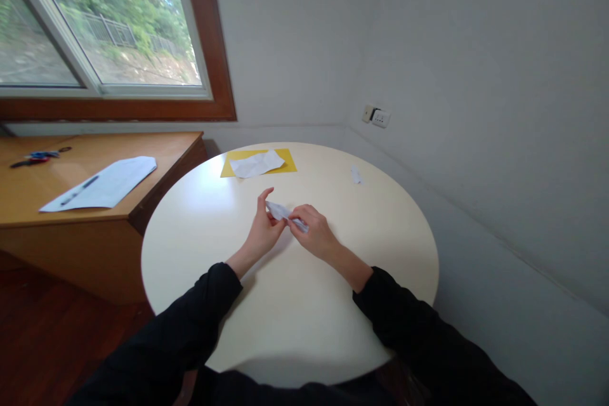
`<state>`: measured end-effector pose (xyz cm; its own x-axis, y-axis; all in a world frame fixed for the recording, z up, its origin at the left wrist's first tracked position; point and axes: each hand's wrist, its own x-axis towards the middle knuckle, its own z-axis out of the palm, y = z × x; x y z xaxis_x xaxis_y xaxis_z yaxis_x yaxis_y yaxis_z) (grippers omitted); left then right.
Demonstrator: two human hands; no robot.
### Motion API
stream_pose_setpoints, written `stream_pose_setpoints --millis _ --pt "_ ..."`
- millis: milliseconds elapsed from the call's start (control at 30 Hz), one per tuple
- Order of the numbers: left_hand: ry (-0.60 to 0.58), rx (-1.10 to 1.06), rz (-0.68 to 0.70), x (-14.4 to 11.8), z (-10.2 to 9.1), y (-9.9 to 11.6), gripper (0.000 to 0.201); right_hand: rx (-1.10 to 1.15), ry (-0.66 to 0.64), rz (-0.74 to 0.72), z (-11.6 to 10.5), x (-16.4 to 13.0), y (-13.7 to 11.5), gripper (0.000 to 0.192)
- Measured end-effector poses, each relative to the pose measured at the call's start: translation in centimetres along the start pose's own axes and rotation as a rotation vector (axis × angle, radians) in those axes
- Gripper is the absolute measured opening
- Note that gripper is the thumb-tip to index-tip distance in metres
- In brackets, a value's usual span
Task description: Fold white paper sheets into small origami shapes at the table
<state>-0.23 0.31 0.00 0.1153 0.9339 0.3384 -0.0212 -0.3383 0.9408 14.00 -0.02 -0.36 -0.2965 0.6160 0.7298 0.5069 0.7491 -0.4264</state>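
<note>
Over the round cream table [295, 292], the left hand [265, 228] and right hand [314, 233] pinch a slim white paper strip [278, 210] between nearly closed fingers, left index raised. Uneven pulling might tear or crumple it.

brown-framed window [114, 25] | white wall socket [381, 118] | wooden desk [107, 144] | dark pen [89, 183]

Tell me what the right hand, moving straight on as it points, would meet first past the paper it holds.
Probably the left hand, close ahead of the right hand, though depth is unclear.
</note>
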Motion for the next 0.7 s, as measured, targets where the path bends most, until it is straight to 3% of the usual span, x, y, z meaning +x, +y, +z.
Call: stream_pose_setpoints --millis 233,400,567,700 --pt "0.011 -0.032 -0.005 0.03 0.09 0.17 0.072 -0.017 0.044 -0.043 0.09 0.02 0.05 0.007" --pt "-0.004 -0.127 -0.051 -0.18 0.37 0.76 0.084 0.057 0.111 0.011 -0.09 0.22 -0.05 0.008" --pt "-0.016 -0.136 -0.069 -0.33 0.46 0.91 0.093 0.257 0.188 0.209 -0.03 0.38 0.20 0.007" --pt "0.033 -0.155 -0.055 -0.01 0.18 0.39 0.067 0.535 0.223 0.469 0.20 0.47 0.86 0.014"
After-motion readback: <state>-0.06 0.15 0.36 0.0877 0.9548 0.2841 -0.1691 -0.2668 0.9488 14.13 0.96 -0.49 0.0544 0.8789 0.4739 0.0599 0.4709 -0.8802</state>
